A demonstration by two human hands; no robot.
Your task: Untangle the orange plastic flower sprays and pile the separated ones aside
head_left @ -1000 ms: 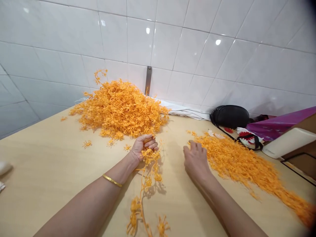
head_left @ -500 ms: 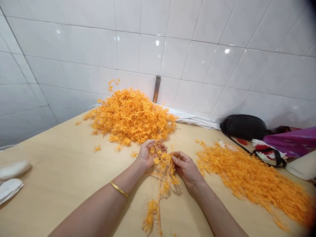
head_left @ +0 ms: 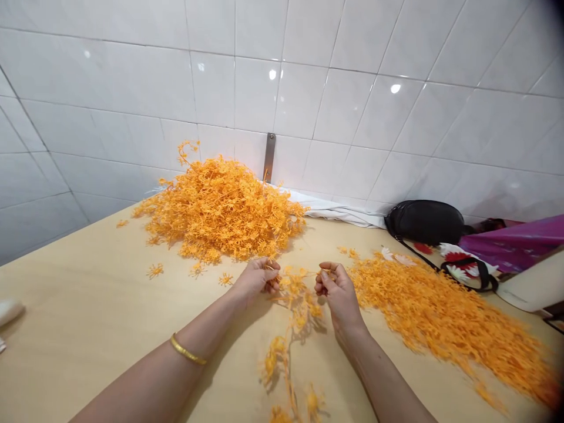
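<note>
An orange artificial flower stem (head_left: 288, 352) with several spidery blossoms hangs down toward me between my hands, its lower part blurred. My left hand (head_left: 259, 277) is closed around its upper end; the exact grip is partly hidden by the curled fingers. On the other side, my right hand (head_left: 337, 288) pinches a thin orange tip of the stem between thumb and forefinger. Beyond my left hand rises a large heap of orange artificial flowers (head_left: 220, 211). Right of my right hand lies a long, flatter pile of orange pieces (head_left: 440, 311).
Loose blossoms (head_left: 155, 271) dot the pale table (head_left: 88, 329). A white cloth (head_left: 339, 211) runs along the tiled wall. At the right are a black bag (head_left: 427, 222) with its strap, red and white flowers (head_left: 460, 258), a purple cloth (head_left: 515, 244) and a cream-coloured object (head_left: 529, 288).
My hands have moved apart, and the left has closed from a loosely open palm. More of the stem's lower blossoms show. The whole view has shifted slightly.
</note>
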